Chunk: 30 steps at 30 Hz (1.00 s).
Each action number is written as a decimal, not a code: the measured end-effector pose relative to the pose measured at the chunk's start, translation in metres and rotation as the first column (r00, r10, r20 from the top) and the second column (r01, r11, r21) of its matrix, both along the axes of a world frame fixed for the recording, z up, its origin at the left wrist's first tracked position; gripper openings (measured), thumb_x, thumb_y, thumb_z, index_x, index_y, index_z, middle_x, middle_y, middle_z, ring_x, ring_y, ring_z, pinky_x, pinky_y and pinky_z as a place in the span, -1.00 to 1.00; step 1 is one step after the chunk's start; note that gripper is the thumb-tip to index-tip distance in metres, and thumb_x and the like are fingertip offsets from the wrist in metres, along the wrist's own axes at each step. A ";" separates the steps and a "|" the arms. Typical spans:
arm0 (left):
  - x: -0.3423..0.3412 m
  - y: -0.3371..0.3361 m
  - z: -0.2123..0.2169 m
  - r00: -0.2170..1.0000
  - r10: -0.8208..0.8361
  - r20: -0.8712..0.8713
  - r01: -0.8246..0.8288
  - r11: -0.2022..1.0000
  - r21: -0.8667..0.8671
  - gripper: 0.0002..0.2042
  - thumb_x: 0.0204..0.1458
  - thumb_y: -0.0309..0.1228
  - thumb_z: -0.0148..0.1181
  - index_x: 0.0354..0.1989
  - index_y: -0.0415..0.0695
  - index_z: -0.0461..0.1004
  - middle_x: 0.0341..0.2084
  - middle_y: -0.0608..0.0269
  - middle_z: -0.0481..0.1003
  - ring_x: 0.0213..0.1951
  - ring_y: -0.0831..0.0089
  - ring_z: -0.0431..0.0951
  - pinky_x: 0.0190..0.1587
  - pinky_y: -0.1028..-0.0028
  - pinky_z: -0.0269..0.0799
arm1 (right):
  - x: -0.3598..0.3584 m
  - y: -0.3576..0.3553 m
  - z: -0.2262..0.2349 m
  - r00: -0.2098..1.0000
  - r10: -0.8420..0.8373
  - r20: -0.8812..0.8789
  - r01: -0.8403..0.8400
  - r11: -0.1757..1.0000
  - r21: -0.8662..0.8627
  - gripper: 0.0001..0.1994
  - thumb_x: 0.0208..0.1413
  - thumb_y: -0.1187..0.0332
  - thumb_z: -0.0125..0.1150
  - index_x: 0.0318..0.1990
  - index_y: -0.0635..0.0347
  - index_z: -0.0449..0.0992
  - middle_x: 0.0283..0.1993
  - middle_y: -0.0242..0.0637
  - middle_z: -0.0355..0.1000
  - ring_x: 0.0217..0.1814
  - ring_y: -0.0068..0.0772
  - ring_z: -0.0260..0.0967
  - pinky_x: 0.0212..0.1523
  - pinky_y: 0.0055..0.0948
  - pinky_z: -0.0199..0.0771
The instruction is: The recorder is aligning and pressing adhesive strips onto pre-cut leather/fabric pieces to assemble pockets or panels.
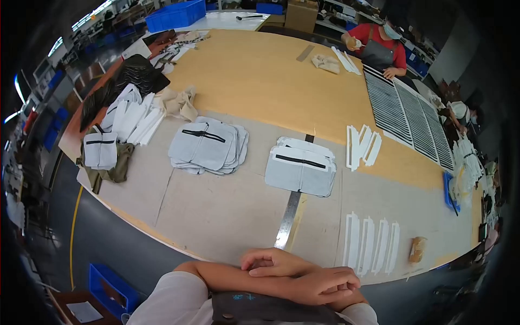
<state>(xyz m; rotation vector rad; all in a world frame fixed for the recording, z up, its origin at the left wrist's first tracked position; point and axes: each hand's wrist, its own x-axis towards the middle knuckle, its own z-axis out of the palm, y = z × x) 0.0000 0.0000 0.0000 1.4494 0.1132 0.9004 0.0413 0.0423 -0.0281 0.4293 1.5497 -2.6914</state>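
Observation:
My arms are folded at the table's near edge, the forearms crossed. My left hand [329,285] rests at the right, over my right forearm, its fingers curled with nothing in them. My right hand [277,262] lies at the left on my left forearm, fingers bent in and empty. Ahead of them a metal ruler [287,216] lies flat, its far part under a stack of pale grey fabric panels [298,181]. The top panel has a black zipper-like strip [300,161] in a white band. Left of it is another stack of grey panels [197,151] with a black strip.
White strips [366,246] lie in a row at right, beside a brown roll [417,249]. More white strips [355,149] lie beyond. Far left are white pieces [132,119], black material [138,76] and olive cloth [116,172]. A co-worker [379,46] sits across by a striped panel [403,111].

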 end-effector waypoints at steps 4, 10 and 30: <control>-0.040 0.002 0.000 0.999 0.048 -0.010 -0.047 0.997 0.060 -0.81 0.29 -0.42 0.01 -0.02 -0.22 0.33 -0.15 0.14 0.41 -0.17 0.39 0.46 -0.12 0.47 0.38 | 0.001 0.009 0.010 0.998 -0.042 0.056 0.041 0.999 0.015 -0.80 0.20 0.36 0.23 -0.10 0.28 0.50 -0.08 -0.33 0.44 -0.03 -0.57 0.34 0.02 -0.52 0.35; -0.055 -0.010 -0.013 0.999 -0.001 -0.044 0.004 0.997 0.083 -0.83 0.29 -0.39 0.01 -0.07 -0.23 0.37 -0.24 0.17 0.46 -0.28 0.41 0.50 -0.18 0.44 0.41 | 0.002 -0.003 0.010 0.989 -0.106 0.103 0.115 0.990 -0.086 -0.81 0.18 0.35 0.23 -0.14 0.28 0.50 -0.14 -0.37 0.45 -0.07 -0.60 0.35 -0.02 -0.56 0.34; -0.274 0.121 -0.071 -0.082 0.973 -0.214 -0.388 0.167 0.906 -0.71 -0.19 -0.58 0.36 -0.22 -0.24 0.50 -0.41 0.13 0.43 -0.25 0.13 0.44 -0.21 0.22 0.40 | 0.026 0.062 -0.022 0.719 -0.673 -0.176 0.236 -0.002 0.972 -0.75 0.08 0.48 0.23 -0.07 0.34 0.49 0.06 -0.13 0.44 0.08 -0.08 0.38 0.09 -0.26 0.39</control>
